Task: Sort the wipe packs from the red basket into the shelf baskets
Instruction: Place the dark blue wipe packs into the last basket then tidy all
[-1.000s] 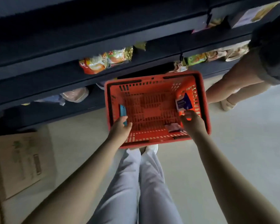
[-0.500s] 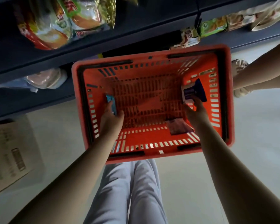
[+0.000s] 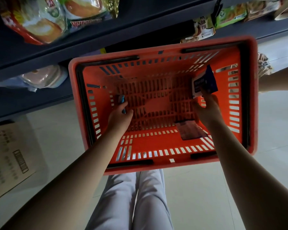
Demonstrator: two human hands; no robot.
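While both hands are reaching down into the red basket [image 3: 163, 165], each is closing on its own pack. The left hand [image 3: 120, 117] is curling round a slim blue pack [image 3: 122, 100] by the left wall. The right hand [image 3: 208, 110] is pinching a navy pack [image 3: 204, 83] by its lower edge, near the far right corner. A pink pack [image 3: 189, 130] is lying flat on the basket floor just beside the right wrist, touched by neither hand.

The weak spot, to my eye, is that right-hand hold. The navy pack is standing up above the hand, gripped at one end only, so it could be flopping over or slipping free while being lifted past the rim. The blue pack is showing just a thin edge beyond the left hand, and I cannot tell how firmly it is being held. With both hands busy, nobody is steadying the basket, so a knock on the rim may be shifting it, and the pink pack is risking being left behind. I am not seeing any shelf baskets from here, only a shelf [image 3: 140, 30] crowded with snack bags [image 3: 45, 22], so a pack may be landing in the wrong place.

Compared with half a second ago, the basket is filling more of the view, as though the person is bending closer. The navy pack is sitting slightly higher against the right wall; the blue pack and the pink pack are staying where they were.
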